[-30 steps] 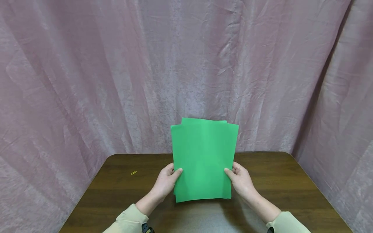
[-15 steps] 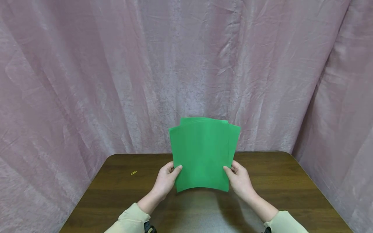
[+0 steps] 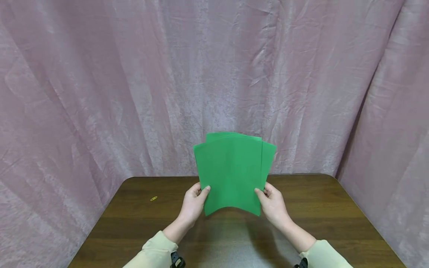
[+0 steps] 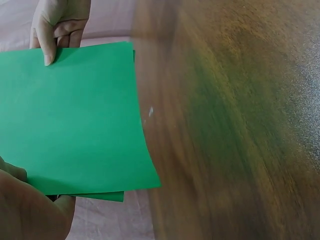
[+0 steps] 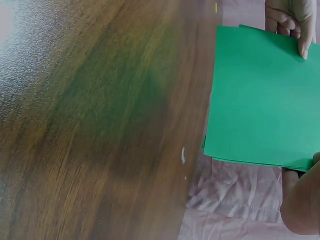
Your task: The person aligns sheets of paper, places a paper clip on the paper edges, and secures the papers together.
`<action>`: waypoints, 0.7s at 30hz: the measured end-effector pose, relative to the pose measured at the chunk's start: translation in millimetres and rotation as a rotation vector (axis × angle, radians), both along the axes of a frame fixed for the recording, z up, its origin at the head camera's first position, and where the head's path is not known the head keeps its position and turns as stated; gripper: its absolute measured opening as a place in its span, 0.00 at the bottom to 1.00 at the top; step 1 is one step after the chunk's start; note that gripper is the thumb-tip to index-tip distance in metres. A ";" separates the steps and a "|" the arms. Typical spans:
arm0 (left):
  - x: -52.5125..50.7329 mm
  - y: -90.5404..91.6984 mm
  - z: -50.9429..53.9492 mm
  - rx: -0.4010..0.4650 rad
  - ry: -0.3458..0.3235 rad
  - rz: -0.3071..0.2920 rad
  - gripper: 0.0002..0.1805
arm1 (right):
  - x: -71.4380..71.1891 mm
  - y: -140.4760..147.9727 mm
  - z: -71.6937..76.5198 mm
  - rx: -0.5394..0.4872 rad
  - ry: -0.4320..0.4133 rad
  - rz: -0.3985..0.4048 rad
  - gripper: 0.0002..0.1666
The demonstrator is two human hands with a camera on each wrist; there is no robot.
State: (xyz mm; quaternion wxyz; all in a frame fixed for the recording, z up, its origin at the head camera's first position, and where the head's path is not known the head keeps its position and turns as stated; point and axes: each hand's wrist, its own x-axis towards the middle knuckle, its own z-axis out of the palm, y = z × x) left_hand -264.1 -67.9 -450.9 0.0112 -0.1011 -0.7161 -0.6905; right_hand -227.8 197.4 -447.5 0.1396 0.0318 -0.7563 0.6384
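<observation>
Several green sheets of paper (image 3: 231, 171) are held upright above the table, overlapping unevenly so that corners stick out at the top. The left hand (image 3: 193, 203) pinches their left edge low down, thumb in front and fingers behind. On the right edge the right hand (image 3: 275, 206) grips in the same way. The sheets bow, with a curved lower edge. In the left wrist view the green paper (image 4: 75, 120) shows a second sheet's edge peeking out below it. The right wrist view shows the stacked paper (image 5: 265, 100) between both hands.
A yellow paper clip (image 3: 153, 198) lies on the brown wooden table (image 3: 134, 223), left of the hands. Pink curtains (image 3: 218, 74) hang behind the table and at its sides. Dark bands are on both wrists.
The front sheet's lower edge has risen and now bows upward in the middle. The sheets overlap differently at the top and right. Both hands have moved slightly up, still gripping the paper.
</observation>
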 end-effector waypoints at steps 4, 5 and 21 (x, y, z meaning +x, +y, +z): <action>-3.6 2.3 -3.6 0.012 -0.007 0.004 0.15 | -1.9 -0.8 -1.7 -0.019 0.003 0.000 0.15; -4.1 2.8 -4.8 0.012 -0.005 0.004 0.16 | -2.5 -0.9 -2.6 -0.021 0.004 -0.001 0.15; -8.3 4.2 -19.0 0.025 -0.011 0.035 0.14 | -8.9 0.6 -17.6 -0.024 -0.028 -0.044 0.14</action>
